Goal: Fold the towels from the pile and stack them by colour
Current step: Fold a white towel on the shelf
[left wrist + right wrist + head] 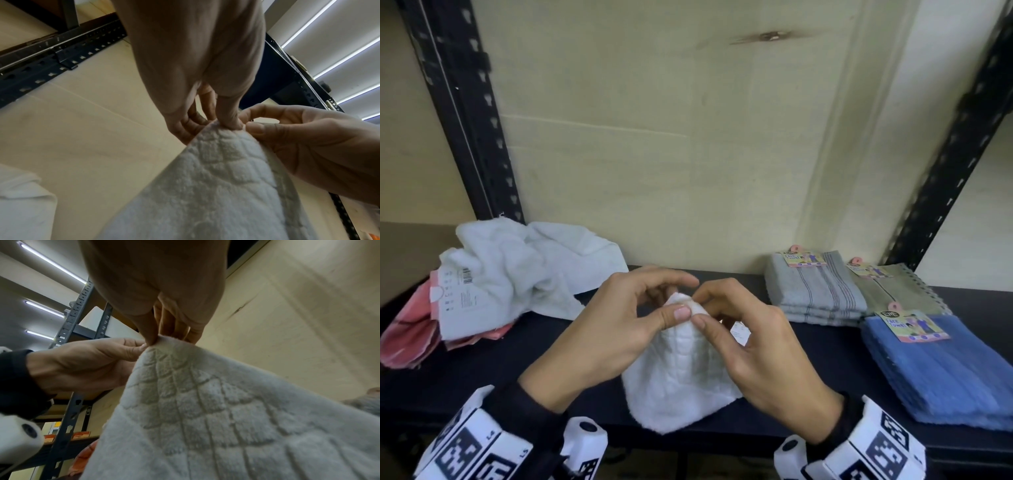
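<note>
A white towel (681, 377) with a quilted check pattern hangs in front of me over the dark shelf (534, 356). Its top corner is pinched by both hands side by side. My left hand (619, 322) holds the corner between thumb and fingers, and my right hand (743, 339) pinches right next to it. The wrist views show the same corner: the towel (216, 178) under the left thumb, and the towel (205, 410) under the right thumb. The unfolded pile (517, 270) of white towels over a pink one (407, 335) lies at the left.
Folded stacks sit at the right of the shelf: grey striped towels (815, 291), an olive one (893, 287) behind, and blue ones (941, 370) in front, with paper labels. Black slotted uprights (472, 113) frame a pale back panel (671, 137).
</note>
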